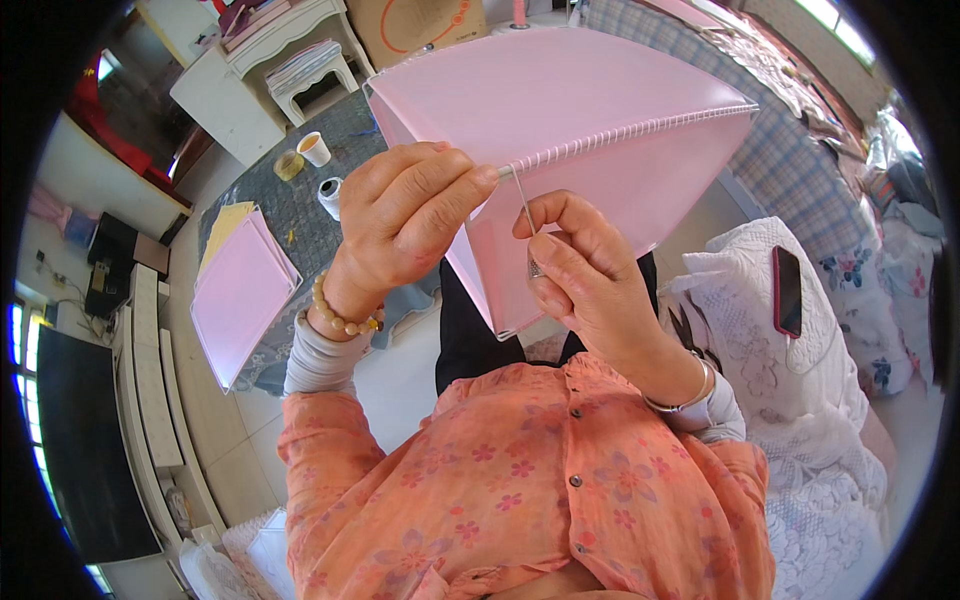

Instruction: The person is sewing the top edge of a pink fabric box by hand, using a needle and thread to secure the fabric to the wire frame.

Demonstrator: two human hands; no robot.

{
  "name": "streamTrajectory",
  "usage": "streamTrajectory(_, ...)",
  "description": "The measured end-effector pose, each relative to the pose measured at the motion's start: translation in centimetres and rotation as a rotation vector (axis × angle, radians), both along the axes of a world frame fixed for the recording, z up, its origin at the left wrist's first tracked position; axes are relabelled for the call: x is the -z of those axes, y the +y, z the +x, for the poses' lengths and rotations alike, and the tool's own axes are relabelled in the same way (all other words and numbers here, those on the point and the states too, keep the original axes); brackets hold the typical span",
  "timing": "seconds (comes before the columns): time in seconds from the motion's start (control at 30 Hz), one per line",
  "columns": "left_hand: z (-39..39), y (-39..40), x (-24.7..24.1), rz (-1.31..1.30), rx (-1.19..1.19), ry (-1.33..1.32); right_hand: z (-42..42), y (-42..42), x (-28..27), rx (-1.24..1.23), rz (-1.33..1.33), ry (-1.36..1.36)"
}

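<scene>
Before me stands a box-like form of pink panels, their edges bound in white. A spiral of white cord wraps the seam between two panels, from the far right corner to near my fingers. My left hand pinches the near end of this seam, its fingertips hiding the corner. Below the seam, my right hand holds the cord's strand taut between thumb and forefinger. A metal thimble shows on one of its fingers. Whether a needle is in the right hand cannot be seen.
On the dark-covered table at left lie a stack of pink panels, yellow sheets, a thread spool, a tape roll and a paper cup. Scissors and a phone rest on white lace cloth at right.
</scene>
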State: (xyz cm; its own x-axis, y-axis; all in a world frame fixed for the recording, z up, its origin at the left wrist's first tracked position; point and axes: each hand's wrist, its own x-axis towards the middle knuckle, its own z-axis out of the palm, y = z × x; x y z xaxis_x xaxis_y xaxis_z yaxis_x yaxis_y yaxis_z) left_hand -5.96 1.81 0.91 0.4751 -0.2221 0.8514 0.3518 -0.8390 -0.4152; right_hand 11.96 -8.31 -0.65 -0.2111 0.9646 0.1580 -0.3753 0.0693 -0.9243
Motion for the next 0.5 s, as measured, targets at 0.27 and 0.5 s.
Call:
streamTrajectory(0.27,0.22,0.06,-0.12,-0.009,0.007,-0.014,-0.86,-0.26,0.40,0.015,-0.017,0.146)
streamTrajectory(0.5,0.34,-0.16,-0.18,-0.012,-0.013,-0.028,-0.48,0.26,0.42,0.020,0.006,0.074)
